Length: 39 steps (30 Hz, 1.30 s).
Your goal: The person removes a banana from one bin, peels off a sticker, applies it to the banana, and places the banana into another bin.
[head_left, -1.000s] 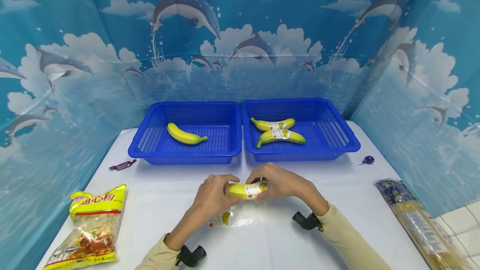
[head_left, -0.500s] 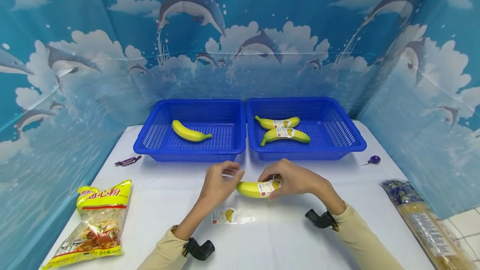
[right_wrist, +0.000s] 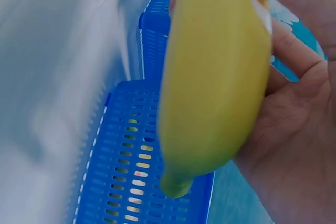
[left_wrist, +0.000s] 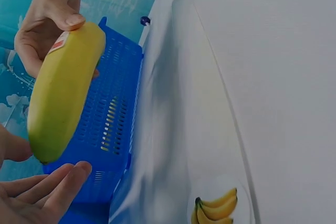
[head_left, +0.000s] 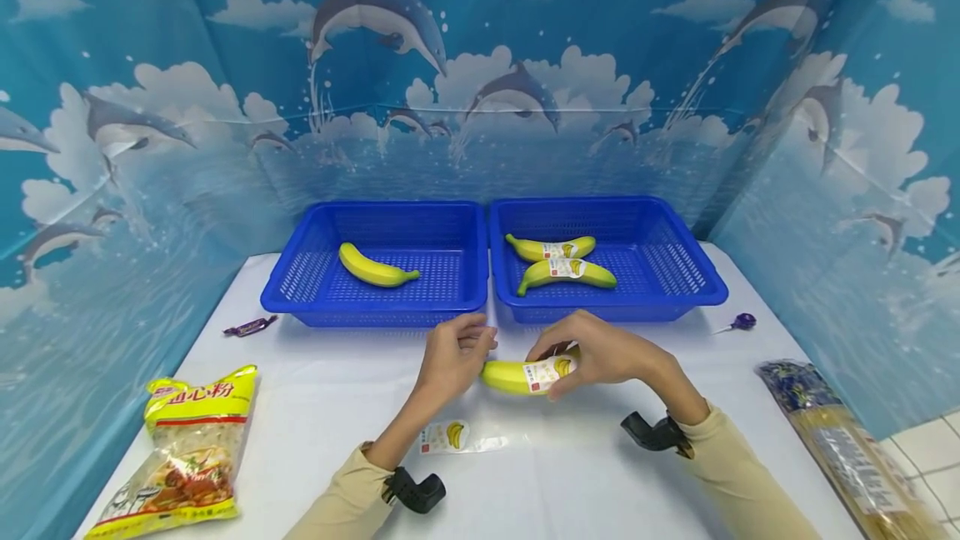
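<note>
My right hand (head_left: 606,348) grips a yellow banana (head_left: 504,377) near its right end, above the table. A white label (head_left: 547,374) printed with bananas is on the banana's side. In the right wrist view the green stem of the banana (right_wrist: 212,77) points downward. My left hand (head_left: 448,357) is at the banana's left end, its fingers apart. The left wrist view shows a gap between that hand's fingertips (left_wrist: 79,170) and the banana's greenish tip (left_wrist: 58,108). Below the hands lies a clear strip with a banana label (head_left: 448,437) on the table.
Behind are two blue baskets. The left basket (head_left: 375,307) holds one unlabelled banana (head_left: 372,267); the right basket (head_left: 615,305) holds two labelled bananas (head_left: 567,272). Around the table lie a wrapped candy (head_left: 251,326), a lollipop (head_left: 743,322), a noodle bag (head_left: 191,448) and a long noodle pack (head_left: 847,448).
The left hand has let go of the banana's left end and drawn its fingers away. The right hand has moved right with the banana.
</note>
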### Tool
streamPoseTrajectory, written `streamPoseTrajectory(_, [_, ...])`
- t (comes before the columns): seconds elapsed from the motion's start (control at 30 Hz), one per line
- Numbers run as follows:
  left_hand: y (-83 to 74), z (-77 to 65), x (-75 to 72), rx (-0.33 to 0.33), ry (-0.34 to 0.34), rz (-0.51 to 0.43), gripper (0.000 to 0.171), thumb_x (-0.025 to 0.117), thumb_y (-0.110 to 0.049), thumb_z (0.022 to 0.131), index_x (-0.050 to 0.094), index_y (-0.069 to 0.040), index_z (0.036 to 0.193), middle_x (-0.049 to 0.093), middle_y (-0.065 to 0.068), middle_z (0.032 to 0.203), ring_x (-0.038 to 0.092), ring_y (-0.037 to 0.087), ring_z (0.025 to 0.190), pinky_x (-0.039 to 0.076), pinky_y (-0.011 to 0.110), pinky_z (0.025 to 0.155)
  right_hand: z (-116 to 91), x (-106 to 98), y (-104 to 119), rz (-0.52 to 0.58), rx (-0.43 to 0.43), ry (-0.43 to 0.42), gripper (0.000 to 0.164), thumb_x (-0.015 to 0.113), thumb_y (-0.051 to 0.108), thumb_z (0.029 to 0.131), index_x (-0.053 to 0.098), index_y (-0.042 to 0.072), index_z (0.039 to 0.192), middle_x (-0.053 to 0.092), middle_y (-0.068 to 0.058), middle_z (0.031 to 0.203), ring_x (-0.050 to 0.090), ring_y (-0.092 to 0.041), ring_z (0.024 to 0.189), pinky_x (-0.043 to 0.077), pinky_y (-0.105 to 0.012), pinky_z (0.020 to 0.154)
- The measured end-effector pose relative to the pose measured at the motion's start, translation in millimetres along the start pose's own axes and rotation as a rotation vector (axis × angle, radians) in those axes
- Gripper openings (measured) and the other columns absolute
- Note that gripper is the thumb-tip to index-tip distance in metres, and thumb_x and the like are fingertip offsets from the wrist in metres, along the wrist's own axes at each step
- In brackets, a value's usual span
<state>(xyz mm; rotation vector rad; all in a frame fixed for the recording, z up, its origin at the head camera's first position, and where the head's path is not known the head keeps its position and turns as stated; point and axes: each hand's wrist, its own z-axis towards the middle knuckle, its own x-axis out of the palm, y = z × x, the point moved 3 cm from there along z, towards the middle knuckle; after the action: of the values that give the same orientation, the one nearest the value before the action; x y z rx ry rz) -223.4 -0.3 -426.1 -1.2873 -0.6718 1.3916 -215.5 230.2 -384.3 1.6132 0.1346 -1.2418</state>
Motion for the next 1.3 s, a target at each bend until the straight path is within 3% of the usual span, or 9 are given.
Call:
streamPoseTrajectory(0.17, [0.2, 3.4, 4.1, -0.023, 0.012, -0.047, 0.033, 0.068, -0.006, 0.105, 0.067, 0.012, 0.133, 0.077, 0.028, 0.112, 0.081, 0.034, 0.096, 0.066, 0.031, 0.085, -3, -4, 1, 0.006, -0.016, -0.045, 0.044, 0.097, 0.033, 0.082, 0.083, 0.016, 0.119, 0.080, 0.008, 0.111, 0.072, -0.008, 0.093, 0.064, -0.035, 0.082])
streamPoseTrajectory(0.3, [2.3, 5.8, 6.8, -0.040, 0.030, -0.095, 0.032, 0.065, -0.006, 0.107, 0.066, 0.012, 0.133, 0.076, 0.029, 0.115, 0.080, 0.036, 0.098, 0.066, 0.034, 0.086, -6, -7, -1, 0.021, -0.036, -0.097, 0.043, 0.098, 0.026, 0.080, 0.083, 0.014, 0.119, 0.081, 0.007, 0.111, 0.073, -0.011, 0.093, 0.063, -0.032, 0.081])
streamPoseTrajectory(0.4, [3.3, 7.1, 8.4, -0.069, 0.044, -0.138, 0.033, 0.063, -0.007, 0.108, 0.065, 0.012, 0.135, 0.076, 0.027, 0.119, 0.080, 0.035, 0.101, 0.065, 0.036, 0.091, -9, -9, -3, 0.036, -0.062, -0.140, 0.040, 0.099, 0.021, 0.079, 0.084, 0.015, 0.116, 0.081, 0.007, 0.105, 0.070, -0.013, 0.083, 0.061, -0.029, 0.074])
streamPoseTrajectory(0.6, [3.1, 10.2, 11.4, -0.176, 0.049, -0.218, 0.036, 0.060, -0.019, 0.112, 0.066, 0.005, 0.138, 0.077, 0.020, 0.123, 0.079, 0.030, 0.106, 0.059, 0.038, 0.104, -12, -13, -5, 0.044, -0.137, -0.223, 0.039, 0.100, 0.016, 0.076, 0.085, 0.015, 0.112, 0.080, 0.007, 0.095, 0.063, -0.014, 0.070, 0.056, -0.027, 0.062])
streamPoseTrajectory(0.73, [-1.3, 9.4, 12.4, -0.214, 0.045, -0.217, 0.038, 0.058, -0.030, 0.114, 0.074, 0.001, 0.129, 0.081, 0.013, 0.116, 0.074, 0.025, 0.120, 0.055, 0.038, 0.110, -15, -15, -5, 0.040, -0.162, -0.246, 0.039, 0.100, 0.014, 0.076, 0.085, 0.013, 0.112, 0.080, 0.005, 0.094, 0.066, -0.012, 0.070, 0.057, -0.027, 0.060])
streamPoseTrajectory(0.83, [-5.9, 7.0, 12.5, -0.222, 0.041, -0.201, 0.042, 0.059, -0.035, 0.113, 0.079, 0.002, 0.116, 0.082, 0.012, 0.104, 0.077, 0.022, 0.105, 0.063, 0.038, 0.093, -17, -15, -7, 0.034, -0.151, -0.256, 0.038, 0.100, 0.015, 0.077, 0.085, 0.014, 0.112, 0.081, 0.004, 0.097, 0.069, -0.011, 0.073, 0.059, -0.028, 0.062])
streamPoseTrajectory(0.97, [-9.8, 4.4, 13.5, -0.214, 0.047, -0.211, 0.044, 0.063, -0.035, 0.111, 0.080, 0.005, 0.102, 0.079, 0.013, 0.091, 0.072, 0.016, 0.067, 0.066, 0.037, 0.065, -18, -15, -8, 0.036, -0.118, -0.266, 0.037, 0.100, 0.016, 0.077, 0.085, 0.015, 0.111, 0.082, 0.003, 0.101, 0.072, -0.011, 0.078, 0.062, -0.029, 0.066])
streamPoseTrajectory(1.07, [-10.3, 3.7, 14.4, -0.192, 0.047, -0.224, 0.043, 0.066, -0.033, 0.110, 0.080, 0.006, 0.098, 0.079, 0.015, 0.085, 0.070, 0.015, 0.059, 0.066, 0.041, 0.061, -19, -14, -9, 0.045, -0.104, -0.262, 0.036, 0.099, 0.016, 0.079, 0.085, 0.014, 0.112, 0.082, 0.002, 0.102, 0.073, -0.011, 0.081, 0.062, -0.029, 0.067])
streamPoseTrajectory(1.3, [-9.2, 4.4, 13.3, -0.179, 0.035, -0.233, 0.040, 0.068, -0.032, 0.109, 0.080, 0.004, 0.096, 0.078, 0.012, 0.082, 0.069, 0.015, 0.059, 0.065, 0.057, 0.069, -27, -18, -14, 0.033, -0.122, -0.266, 0.038, 0.098, 0.009, 0.078, 0.084, 0.011, 0.114, 0.081, 0.001, 0.103, 0.071, -0.012, 0.083, 0.061, -0.027, 0.072])
